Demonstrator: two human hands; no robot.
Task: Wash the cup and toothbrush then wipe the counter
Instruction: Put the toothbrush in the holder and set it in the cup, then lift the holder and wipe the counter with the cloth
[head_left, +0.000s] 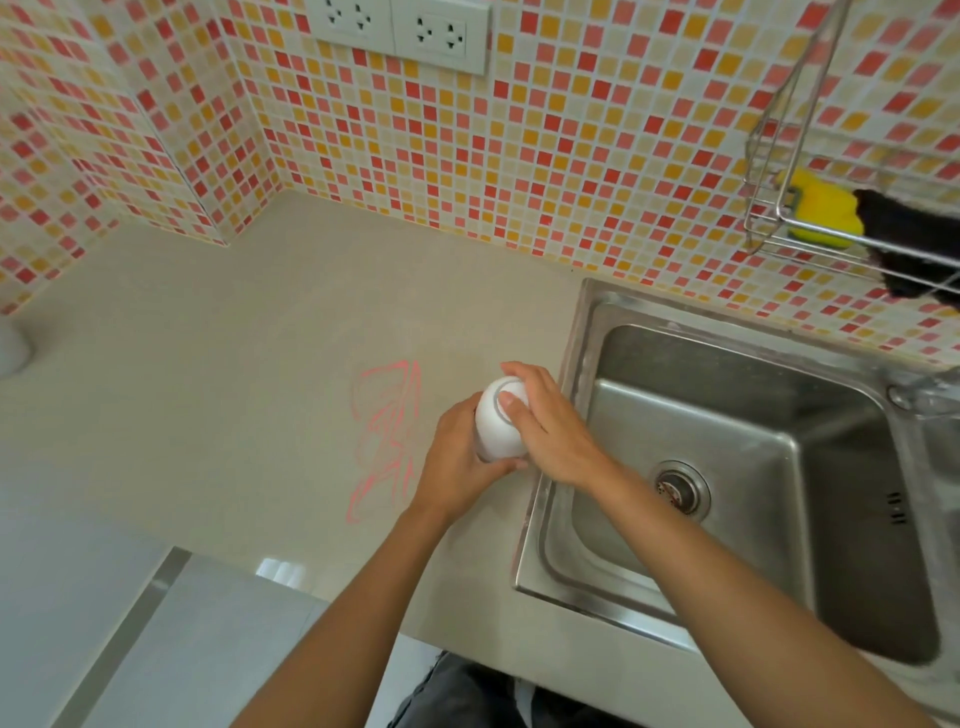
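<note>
We held the cup (496, 431) upside down over the desk (208, 364), just beside the sink (701, 395), left hand (457, 467) gripping its side, right hand (550, 426) curled over its base; best, we judged, to scrub it above the sink.

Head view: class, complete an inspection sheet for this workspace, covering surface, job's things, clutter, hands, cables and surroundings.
Surface: beige counter with a pink scribble left of the sink.
Job's things: white cup, base up, at the sink's edge; toothbrush not seen.
Clutter: white object at the left edge, cut off.
Hands: left hand grips the cup's side; right hand holds its upturned base.
Cables: nothing seen.
Surroundings: steel sink; wall rack holding a yellow sponge and black cloth; sockets on the tiled wall.
</note>
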